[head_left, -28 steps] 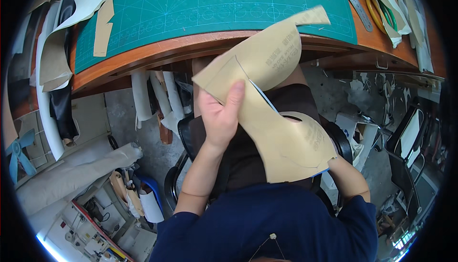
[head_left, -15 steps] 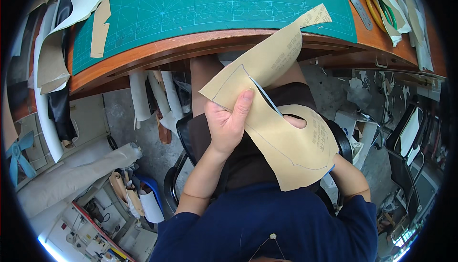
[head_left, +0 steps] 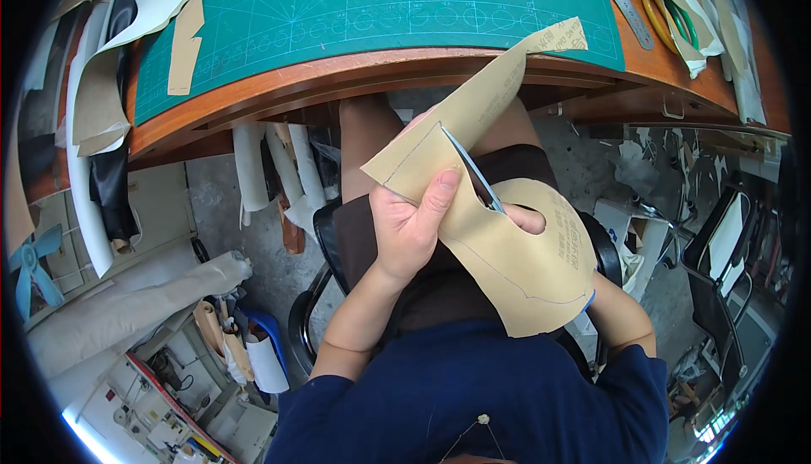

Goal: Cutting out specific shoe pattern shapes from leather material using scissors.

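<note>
A tan paper-backed sheet (head_left: 507,261) with a drawn outline and printed marks is held up over my lap. My left hand (head_left: 414,227) pinches its left part, thumb on top and fingers beneath. Through a cut in the sheet show the steel blades of scissors (head_left: 475,168), parted along the slit, with their tips near the drawn line's corner. My right hand (head_left: 528,221) is mostly behind the sheet; only a digit shows in the cut-out opening by the blades. The scissors' handles are hidden. The sheet's far end curls up in front of the table edge.
Ahead is a wooden table (head_left: 355,71) with a green cutting mat (head_left: 355,0). On it lie a tan scrap (head_left: 184,54) and metal rulers (head_left: 621,4). Rolls of material (head_left: 139,316) stand at left; a black chair (head_left: 718,253) is at right.
The sheet and my left hand have shifted slightly right. The scissor blades show more through the slit, and more of my right hand's digit shows in the opening.
</note>
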Available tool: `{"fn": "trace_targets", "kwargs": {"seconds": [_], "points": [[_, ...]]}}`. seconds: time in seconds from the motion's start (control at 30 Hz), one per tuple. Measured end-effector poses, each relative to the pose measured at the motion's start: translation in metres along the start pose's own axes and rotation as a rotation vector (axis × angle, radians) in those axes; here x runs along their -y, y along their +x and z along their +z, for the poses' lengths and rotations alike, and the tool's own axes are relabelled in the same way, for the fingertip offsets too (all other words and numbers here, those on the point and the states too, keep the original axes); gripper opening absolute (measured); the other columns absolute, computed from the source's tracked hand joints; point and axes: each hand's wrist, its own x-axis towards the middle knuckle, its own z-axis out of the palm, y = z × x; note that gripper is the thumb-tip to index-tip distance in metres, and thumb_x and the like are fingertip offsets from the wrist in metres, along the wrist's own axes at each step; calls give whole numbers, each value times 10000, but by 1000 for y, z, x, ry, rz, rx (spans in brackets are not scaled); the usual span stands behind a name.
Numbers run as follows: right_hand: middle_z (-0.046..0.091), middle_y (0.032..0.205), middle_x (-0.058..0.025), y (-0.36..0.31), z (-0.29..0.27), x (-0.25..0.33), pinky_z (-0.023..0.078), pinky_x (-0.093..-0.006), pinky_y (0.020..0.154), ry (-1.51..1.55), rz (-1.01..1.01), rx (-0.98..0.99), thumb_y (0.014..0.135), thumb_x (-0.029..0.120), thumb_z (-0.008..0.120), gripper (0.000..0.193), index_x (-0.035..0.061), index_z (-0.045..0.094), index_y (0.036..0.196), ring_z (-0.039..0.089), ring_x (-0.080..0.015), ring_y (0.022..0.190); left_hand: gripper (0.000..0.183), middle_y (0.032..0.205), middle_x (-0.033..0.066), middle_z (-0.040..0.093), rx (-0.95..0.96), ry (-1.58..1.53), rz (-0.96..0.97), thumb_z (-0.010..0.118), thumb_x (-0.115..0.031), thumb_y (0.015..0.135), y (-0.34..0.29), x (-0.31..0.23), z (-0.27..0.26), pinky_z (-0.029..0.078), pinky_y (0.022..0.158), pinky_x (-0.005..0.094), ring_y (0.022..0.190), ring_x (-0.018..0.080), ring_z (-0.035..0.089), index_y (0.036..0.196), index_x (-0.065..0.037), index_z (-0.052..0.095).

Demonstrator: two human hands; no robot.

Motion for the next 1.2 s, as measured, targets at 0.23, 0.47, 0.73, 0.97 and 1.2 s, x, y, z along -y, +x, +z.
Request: {"fn": "trace_targets", "kwargs": {"seconds": [0.23, 0.47, 0.73, 0.97, 1.2], "points": [[567, 924, 55, -25, 8, 19, 420, -158, 678, 159, 145, -150, 939, 175, 528, 144, 103, 564, 1059, 512, -1, 811, 510, 1189, 89, 545, 48, -22, -35, 595, -89, 899, -19, -12, 18, 416, 904, 267, 1035, 126, 527, 1343, 49, 385], [604, 915, 8, -47, 5, 14, 444, -202, 683, 543, 404, -78, 910, 252, 586, 241, 96, 582, 1094, 556, -47, 797, 496, 1098, 66, 559, 58, -75, 180, 630, -96, 881, -42, -25, 38, 436, 863, 259, 978, 114, 539, 1305, -3, 392], [619, 997, -31, -106, 24, -21, 492, -229, 754, -621, -471, -119, 931, 130, 511, 302, 29, 528, 1216, 601, -111, 866, 274, 1010, 89, 612, 287, -335, 155, 529, -181, 951, -96, -49, 52, 486, 821, 282, 926, 152, 611, 1171, -29, 472], [542, 1226, -55, -119, -29, -90, 462, -278, 900, -13, -396, -89, 965, 174, 465, 380, 57, 428, 1325, 550, -126, 1066, 247, 851, 54, 622, 267, -417, 79, 514, -230, 960, -130, -61, 66, 496, 656, 234, 733, 100, 608, 1128, -50, 497], [563, 1127, -139, -119, 0, -56, 426, -319, 893, -665, -736, 51, 793, 234, 684, 523, -3, 490, 1216, 559, -231, 1032, 229, 856, 42, 652, 503, -71, 5, 718, -141, 814, -115, -111, 19, 529, 663, 215, 725, 72, 622, 975, -18, 613]]}}
